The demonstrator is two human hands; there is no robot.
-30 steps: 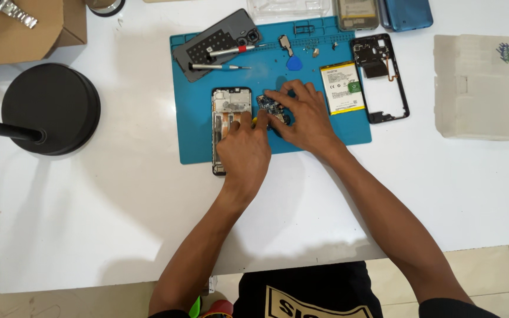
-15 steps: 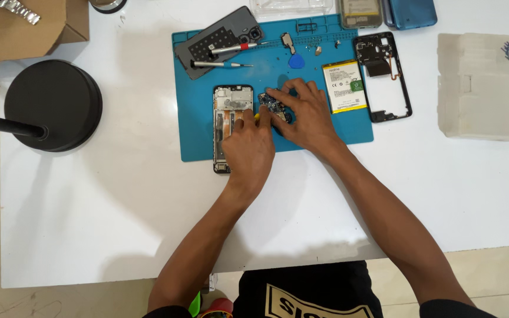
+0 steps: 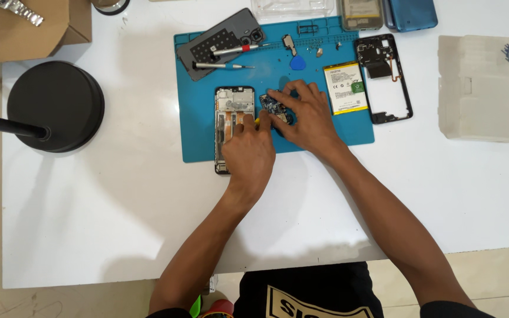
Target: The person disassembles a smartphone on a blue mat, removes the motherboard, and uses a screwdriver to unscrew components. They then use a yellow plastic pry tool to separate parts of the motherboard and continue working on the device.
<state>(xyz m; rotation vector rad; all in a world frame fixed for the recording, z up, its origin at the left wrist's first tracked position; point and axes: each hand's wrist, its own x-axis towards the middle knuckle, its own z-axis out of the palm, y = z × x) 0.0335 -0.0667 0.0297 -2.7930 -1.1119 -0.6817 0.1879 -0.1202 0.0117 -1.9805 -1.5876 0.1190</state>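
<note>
On the blue mat (image 3: 325, 132), our right hand (image 3: 304, 118) pinches the small circuit board (image 3: 273, 108); our left hand (image 3: 250, 150), at seven o'clock from it, presses the opened phone (image 3: 231, 112). Loose grip could drop the board.

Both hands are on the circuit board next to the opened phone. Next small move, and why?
Probably lift the circuit board slightly clear of the blue mat. The right hand covers and pinches it, the left hand presses in beside it with something yellow, and the opened phone lies alongside. Whether the board is free cannot be told, so go gently.
</note>
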